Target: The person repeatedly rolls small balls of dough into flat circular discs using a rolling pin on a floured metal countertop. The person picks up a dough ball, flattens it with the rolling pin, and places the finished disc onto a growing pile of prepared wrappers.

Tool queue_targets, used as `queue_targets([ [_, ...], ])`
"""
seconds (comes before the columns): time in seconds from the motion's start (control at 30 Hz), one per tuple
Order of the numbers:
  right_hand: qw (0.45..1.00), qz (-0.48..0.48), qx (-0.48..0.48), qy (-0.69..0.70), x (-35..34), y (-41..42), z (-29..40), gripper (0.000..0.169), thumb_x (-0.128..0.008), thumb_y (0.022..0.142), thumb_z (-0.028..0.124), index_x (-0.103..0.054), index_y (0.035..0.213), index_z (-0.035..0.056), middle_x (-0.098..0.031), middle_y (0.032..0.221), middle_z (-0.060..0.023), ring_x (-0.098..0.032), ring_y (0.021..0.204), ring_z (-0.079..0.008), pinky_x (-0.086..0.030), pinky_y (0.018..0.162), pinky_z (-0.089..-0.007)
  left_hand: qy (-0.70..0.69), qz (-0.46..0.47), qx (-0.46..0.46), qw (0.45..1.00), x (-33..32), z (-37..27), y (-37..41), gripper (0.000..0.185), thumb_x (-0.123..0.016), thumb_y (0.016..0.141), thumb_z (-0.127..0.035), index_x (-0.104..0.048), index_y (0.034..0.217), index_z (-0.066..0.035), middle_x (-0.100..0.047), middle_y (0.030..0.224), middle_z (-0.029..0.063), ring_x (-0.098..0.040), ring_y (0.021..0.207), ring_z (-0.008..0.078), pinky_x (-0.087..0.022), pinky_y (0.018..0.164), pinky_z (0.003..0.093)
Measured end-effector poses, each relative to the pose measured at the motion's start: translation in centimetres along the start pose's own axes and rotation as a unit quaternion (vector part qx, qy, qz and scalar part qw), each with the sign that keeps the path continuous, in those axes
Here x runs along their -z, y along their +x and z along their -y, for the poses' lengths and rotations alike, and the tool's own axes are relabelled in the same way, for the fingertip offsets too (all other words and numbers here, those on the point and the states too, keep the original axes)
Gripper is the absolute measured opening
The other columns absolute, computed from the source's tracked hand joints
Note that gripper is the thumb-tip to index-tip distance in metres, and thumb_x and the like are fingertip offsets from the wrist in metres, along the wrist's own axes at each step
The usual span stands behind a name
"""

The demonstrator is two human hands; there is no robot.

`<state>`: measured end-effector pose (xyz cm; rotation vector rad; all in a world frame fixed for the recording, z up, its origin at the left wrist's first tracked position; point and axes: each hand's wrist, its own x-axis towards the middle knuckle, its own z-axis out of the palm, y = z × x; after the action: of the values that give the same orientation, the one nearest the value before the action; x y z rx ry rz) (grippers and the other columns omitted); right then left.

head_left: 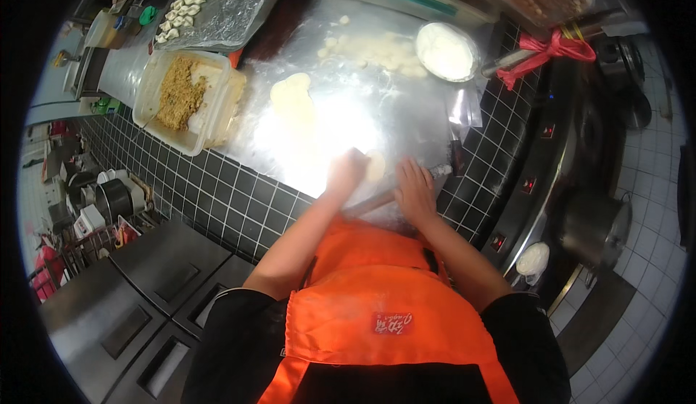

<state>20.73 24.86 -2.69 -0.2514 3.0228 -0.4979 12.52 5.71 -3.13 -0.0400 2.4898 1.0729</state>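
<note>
My left hand [347, 173] pinches the edge of a small round dough wrapper [376, 166] on the floured metal work surface [418, 113]. My right hand [416, 191] lies over a rolling pin [374, 204], which slants across the surface near its front edge, just on my side of the wrapper. Beyond my left hand, rolled wrappers [293, 96] overlap in a long pile, partly washed out by glare. Small flattened dough pieces [370, 53] are scattered farther back, beside a bowl of white flour [446, 51].
A plastic tub of minced filling [182, 96] stands at left. Behind it, a plastic-lined tray [234, 9] bears rows of shaped dumplings [187, 1]. A knife or cleaver [461, 126] lies at the right edge. Farther right are a stove front [527, 183] and a large metal pot [592, 230].
</note>
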Motion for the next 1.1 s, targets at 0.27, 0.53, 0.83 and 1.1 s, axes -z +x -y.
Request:
queue_targets([
  [0.27, 0.999, -0.036, -0.036, -0.011, -0.3, 10.1, 2.7, 0.054, -0.055, 0.091, 0.026, -0.045, 0.139, 0.0011, -0.041, 0.148, -0.0171, -0.039, 0.136, -0.0297, -0.027, 0.112, -0.0472, 0.181, -0.028, -0.095, 0.979, 1.3, -3.6, 0.3, 0.025, -0.067, 0.083, -0.029, -0.064, 0.079, -0.005, -0.065, 0.075, 0.0196, -0.064, 0.072, 0.0378, -0.05, 0.065, 0.0469],
  [0.53, 0.998, -0.017, 0.046, 0.034, 0.1, -4.1, 0.3, 0.053, -0.061, 0.081, 0.023, -0.052, 0.131, 0.0066, -0.048, 0.141, -0.0116, -0.043, 0.131, -0.027, -0.029, 0.11, -0.0471, -0.059, -0.002, -0.069, 0.996, 1.5, 0.1, -2.2, 0.023, -0.068, 0.085, -0.021, -0.068, 0.096, -0.001, -0.069, 0.08, 0.0157, -0.067, 0.072, 0.0253, -0.052, 0.066, 0.0351],
  [0.83, 0.995, -0.062, 0.064, 0.04, -0.3, -2.5, 0.5, 0.05, -0.059, 0.081, 0.019, -0.055, 0.129, 0.006, -0.049, 0.141, -0.0118, -0.045, 0.13, -0.0262, -0.03, 0.109, -0.0458, 0.189, 0.134, -0.068, 0.97, 2.0, -1.6, 0.4, 0.036, -0.067, 0.084, -0.041, -0.07, 0.096, -0.007, -0.071, 0.082, 0.0126, -0.067, 0.074, 0.0255, -0.052, 0.07, 0.0371],
  [1.1, 0.996, -0.083, 0.003, -0.007, -1.1, 3.8, 2.4, 0.046, -0.055, 0.086, 0.02, -0.055, 0.127, -0.0009, -0.049, 0.141, -0.0167, -0.043, 0.132, -0.0267, -0.03, 0.109, -0.0462, 0.17, 0.078, -0.171, 0.967, 1.7, -1.6, -2.5, 0.032, -0.069, 0.081, -0.04, -0.068, 0.076, -0.009, -0.066, 0.078, 0.0145, -0.063, 0.073, 0.0332, -0.05, 0.065, 0.0418],
])
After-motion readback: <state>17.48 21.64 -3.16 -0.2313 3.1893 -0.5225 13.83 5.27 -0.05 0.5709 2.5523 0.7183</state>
